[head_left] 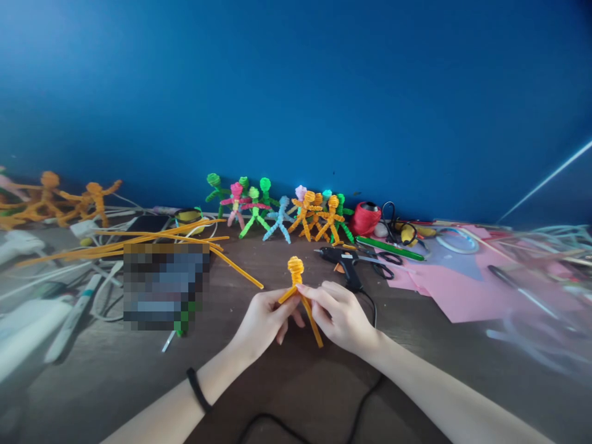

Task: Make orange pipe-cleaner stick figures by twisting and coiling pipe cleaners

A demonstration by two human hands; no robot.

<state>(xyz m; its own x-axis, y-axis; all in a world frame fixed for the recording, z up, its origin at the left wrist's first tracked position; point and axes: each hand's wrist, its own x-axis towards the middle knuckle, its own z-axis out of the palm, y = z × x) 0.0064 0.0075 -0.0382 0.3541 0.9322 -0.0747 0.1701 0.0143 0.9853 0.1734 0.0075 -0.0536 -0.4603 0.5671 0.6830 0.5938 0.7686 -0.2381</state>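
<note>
An orange pipe-cleaner figure (296,269) with a coiled round head is held upright over the brown table (287,382), in the middle of the view. My left hand (263,320) pinches it from the left just below the head. My right hand (340,314) pinches it from the right, and one loose orange strand (313,324) runs down between the two hands. Both hands are closed on the figure. A black band circles my left wrist.
A row of finished pipe-cleaner figures (277,213) in several colours leans on the blue wall. A black glue gun (345,259), scissors (383,262), red yarn (365,217) and pink paper (444,287) lie right. Loose orange pipe cleaners (152,240) and white cables lie left.
</note>
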